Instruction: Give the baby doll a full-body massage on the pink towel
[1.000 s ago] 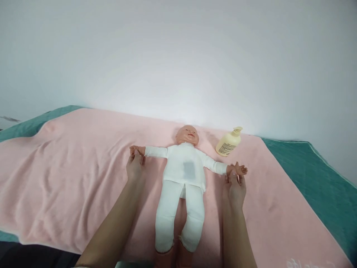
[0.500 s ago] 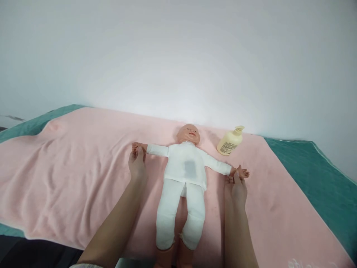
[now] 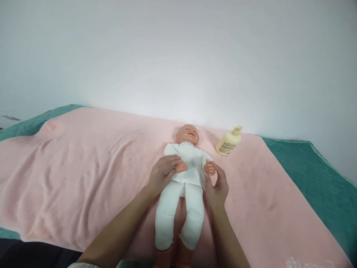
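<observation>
A baby doll (image 3: 191, 163) with a white cloth body lies on its back, head toward the wall. My left hand (image 3: 163, 172) is closed around the doll's arm on the left, near the wrist; the doll's small hand (image 3: 181, 167) rests over its belly. On the other side, my right hand (image 3: 218, 186) grips the doll's other arm near the wrist, with that small hand (image 3: 209, 168) bent in beside the torso. My fingers partly cover both of the doll's forearms. The doll's feet run off the bottom edge of the view.
A pale yellow pump bottle (image 3: 228, 142) stands to the right of the doll's head. Under everything lies a wrinkled pink blanket (image 3: 83, 167), over a green cover (image 3: 309, 171) that shows at the sides. A white wall (image 3: 178, 56) rises behind.
Both my hands have moved inward, bringing the doll's outstretched arms from the sides to its torso. The doll's body and the bottle have stayed in place.
</observation>
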`<state>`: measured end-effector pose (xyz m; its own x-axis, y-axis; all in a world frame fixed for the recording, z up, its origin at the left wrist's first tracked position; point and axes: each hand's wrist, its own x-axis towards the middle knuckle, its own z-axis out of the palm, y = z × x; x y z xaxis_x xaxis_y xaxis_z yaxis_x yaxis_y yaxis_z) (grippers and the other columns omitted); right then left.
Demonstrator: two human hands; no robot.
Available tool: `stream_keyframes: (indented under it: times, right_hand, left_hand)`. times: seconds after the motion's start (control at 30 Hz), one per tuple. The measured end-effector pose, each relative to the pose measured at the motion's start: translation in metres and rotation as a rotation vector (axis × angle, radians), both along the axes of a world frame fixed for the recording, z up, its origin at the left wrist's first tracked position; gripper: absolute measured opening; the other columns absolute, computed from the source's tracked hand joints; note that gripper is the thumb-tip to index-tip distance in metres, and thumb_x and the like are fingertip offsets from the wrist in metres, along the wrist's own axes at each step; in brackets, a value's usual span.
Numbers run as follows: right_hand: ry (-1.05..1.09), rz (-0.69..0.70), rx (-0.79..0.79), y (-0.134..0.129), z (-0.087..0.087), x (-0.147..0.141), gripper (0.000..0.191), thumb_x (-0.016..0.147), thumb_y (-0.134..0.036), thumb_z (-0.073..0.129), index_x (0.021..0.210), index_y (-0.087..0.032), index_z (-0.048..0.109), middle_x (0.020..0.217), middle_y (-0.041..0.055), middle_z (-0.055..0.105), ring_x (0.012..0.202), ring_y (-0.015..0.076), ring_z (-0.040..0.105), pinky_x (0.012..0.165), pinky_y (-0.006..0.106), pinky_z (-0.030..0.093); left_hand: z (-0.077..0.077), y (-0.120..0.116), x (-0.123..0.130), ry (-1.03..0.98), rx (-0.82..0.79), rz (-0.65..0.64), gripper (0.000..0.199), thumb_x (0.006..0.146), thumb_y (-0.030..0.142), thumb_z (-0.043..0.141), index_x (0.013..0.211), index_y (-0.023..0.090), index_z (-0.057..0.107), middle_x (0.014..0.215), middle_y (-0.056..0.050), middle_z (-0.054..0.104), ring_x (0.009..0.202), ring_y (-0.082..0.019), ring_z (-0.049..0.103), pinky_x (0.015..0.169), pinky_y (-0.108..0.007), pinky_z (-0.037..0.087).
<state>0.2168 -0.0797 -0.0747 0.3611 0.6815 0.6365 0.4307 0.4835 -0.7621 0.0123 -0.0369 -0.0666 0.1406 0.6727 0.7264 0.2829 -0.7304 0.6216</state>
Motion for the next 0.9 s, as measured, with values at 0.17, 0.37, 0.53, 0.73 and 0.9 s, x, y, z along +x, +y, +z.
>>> stream_keyframes:
  times: [0.17, 0.37, 0.53, 0.73, 0.9]
  right_hand:
    - [-0.354, 0.136, 0.099, 0.003, -0.009, 0.001, 0.040, 0.087, -0.014, 0.059, 0.122, -0.031, 0.062, 0.120, 0.0054, 0.064, 0.114, 0.0219, 0.059, 0.100, 0.047, 0.049]
    - [-0.462, 0.155, 0.142, 0.005, -0.006, -0.002, 0.043, 0.087, -0.011, 0.057, 0.125, -0.032, 0.060, 0.118, 0.0050, 0.065, 0.113, 0.0212, 0.059, 0.102, 0.050, 0.047]
    - [-0.448, 0.156, 0.126, 0.005, -0.006, -0.002, 0.038, 0.087, -0.012, 0.057, 0.119, -0.031, 0.064, 0.116, 0.0050, 0.066, 0.112, 0.0212, 0.060, 0.102, 0.050, 0.047]
    - [-0.159, 0.107, 0.004, 0.002, -0.004, 0.000, 0.030, 0.084, -0.020, 0.064, 0.114, -0.026, 0.066, 0.116, 0.0065, 0.065, 0.113, 0.0223, 0.059, 0.104, 0.050, 0.045]
    - [0.347, -0.049, -0.010, 0.006, 0.003, 0.012, 0.042, 0.077, -0.028, 0.072, 0.117, -0.020, 0.060, 0.125, 0.0095, 0.062, 0.118, 0.0251, 0.058, 0.105, 0.051, 0.042]
  left_hand:
    - [-0.003, 0.006, 0.000, 0.213, 0.129, -0.113, 0.028, 0.091, 0.015, 0.053, 0.113, 0.025, 0.067, 0.113, -0.005, 0.070, 0.114, -0.019, 0.061, 0.101, -0.042, 0.046]
    - [-0.005, 0.006, 0.002, 0.271, 0.161, -0.121, 0.028, 0.092, 0.016, 0.053, 0.116, 0.025, 0.066, 0.112, -0.004, 0.071, 0.115, -0.019, 0.060, 0.102, -0.042, 0.045]
    - [-0.005, 0.007, 0.003, 0.273, 0.133, -0.126, 0.027, 0.092, 0.018, 0.053, 0.114, 0.025, 0.067, 0.112, -0.004, 0.071, 0.115, -0.019, 0.060, 0.103, -0.043, 0.045]
    - [-0.001, 0.004, -0.002, -0.001, -0.031, -0.064, 0.024, 0.086, 0.019, 0.061, 0.107, 0.026, 0.070, 0.111, -0.005, 0.071, 0.110, -0.022, 0.063, 0.102, -0.044, 0.045]
    - [0.009, 0.008, -0.014, -0.564, -0.378, 0.214, 0.029, 0.079, 0.028, 0.071, 0.106, 0.020, 0.068, 0.110, -0.007, 0.070, 0.106, -0.024, 0.063, 0.097, -0.041, 0.048]
